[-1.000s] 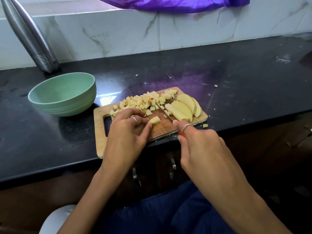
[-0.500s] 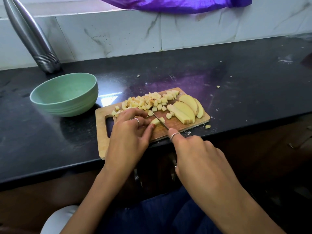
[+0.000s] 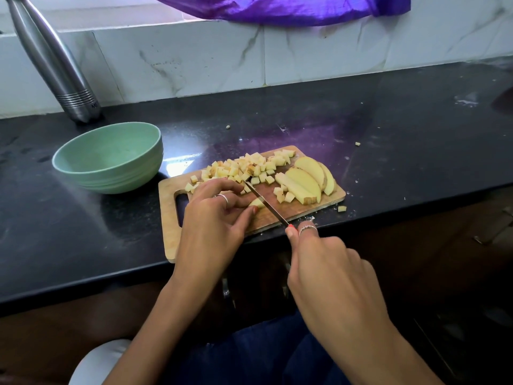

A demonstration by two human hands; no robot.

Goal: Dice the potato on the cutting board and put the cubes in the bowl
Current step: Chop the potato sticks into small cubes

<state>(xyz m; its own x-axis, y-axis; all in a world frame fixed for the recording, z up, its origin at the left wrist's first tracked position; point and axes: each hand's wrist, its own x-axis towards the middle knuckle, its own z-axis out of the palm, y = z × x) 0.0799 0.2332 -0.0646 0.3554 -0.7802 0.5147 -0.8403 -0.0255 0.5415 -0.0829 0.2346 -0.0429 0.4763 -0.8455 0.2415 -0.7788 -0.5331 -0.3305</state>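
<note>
bowl (image 3: 108,157) one, knife (image 3: 265,202) one, potato slices (image 3: 308,179) about four

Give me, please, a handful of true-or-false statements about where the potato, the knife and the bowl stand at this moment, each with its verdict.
1. The green bowl holds no potato cubes. True.
2. The right hand holds the knife. True.
3. All the potato has been diced. False: several uncut potato slices lie at the right end of the cutting board.
4. The left hand rests flat on the counter. False: it holds a potato piece on the board beside the blade.
5. The pile of cubes lies on the far side of the board. True.
</note>
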